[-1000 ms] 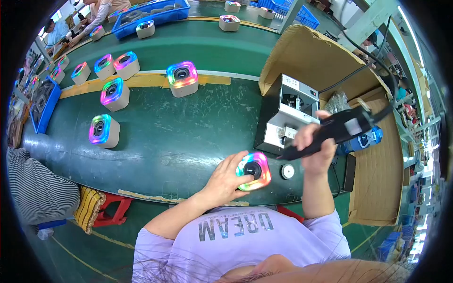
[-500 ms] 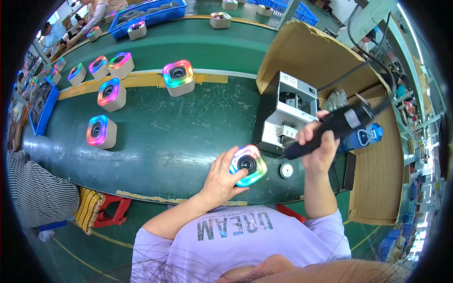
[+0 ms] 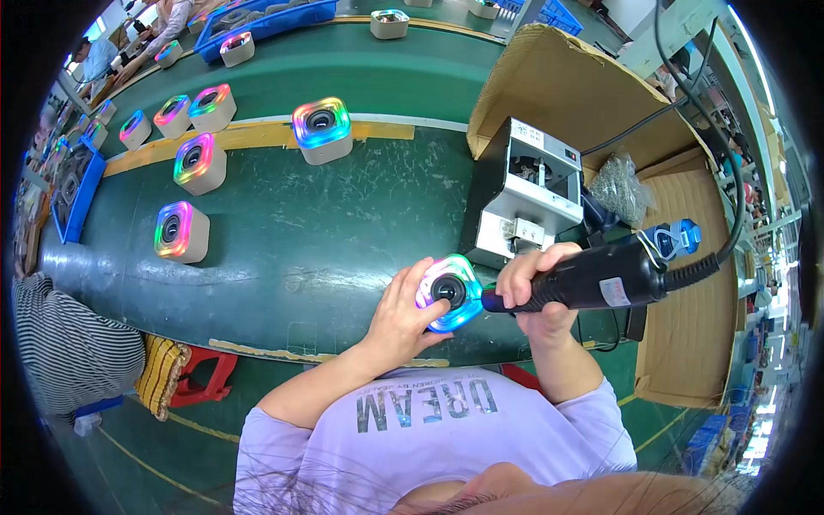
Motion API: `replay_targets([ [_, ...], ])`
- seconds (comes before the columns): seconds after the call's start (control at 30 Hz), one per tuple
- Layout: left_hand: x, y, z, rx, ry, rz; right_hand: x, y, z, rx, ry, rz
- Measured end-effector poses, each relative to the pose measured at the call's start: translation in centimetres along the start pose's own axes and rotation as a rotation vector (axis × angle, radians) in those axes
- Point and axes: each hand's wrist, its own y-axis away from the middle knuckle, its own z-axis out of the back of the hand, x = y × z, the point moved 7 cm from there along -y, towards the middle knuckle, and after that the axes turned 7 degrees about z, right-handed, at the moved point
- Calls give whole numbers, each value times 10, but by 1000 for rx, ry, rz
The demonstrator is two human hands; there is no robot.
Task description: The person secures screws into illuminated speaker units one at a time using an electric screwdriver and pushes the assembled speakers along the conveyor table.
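Near the front edge of the green bench, my left hand [image 3: 402, 316] grips a glowing speaker box [image 3: 449, 293], thumb across its dark round centre. My right hand [image 3: 542, 292] is wrapped round a black corded power screwdriver [image 3: 601, 279], held nearly level. Its tip reaches the right rim of the speaker's lit face; whether it sits in a screw cannot be made out. Just behind my right hand stands a black and silver machine [image 3: 528, 193]. Another lit speaker [image 3: 323, 130] rests farther back on the bench.
Several lit speakers, one of them a nearer box [image 3: 182, 233], stand at the left. A blue tray [image 3: 77, 193] lies at the far left edge. Cardboard [image 3: 687, 343] surrounds the machine's right side, near a blue bottle [image 3: 678, 239]. Other people are at the upper left.
My right hand has brought the screwdriver left and levelled it, its tip now at the speaker. My left hand keeps its hold. Speakers on the far belt have shifted left.
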Motion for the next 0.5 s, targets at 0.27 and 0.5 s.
replay_targets([
  [0.27,1,-6,8,115,-18,38,-8,-6,3,90,-60,-67],
  [0.5,19,-3,-6,471,82,217,30,-41,54,-186,264,159],
])
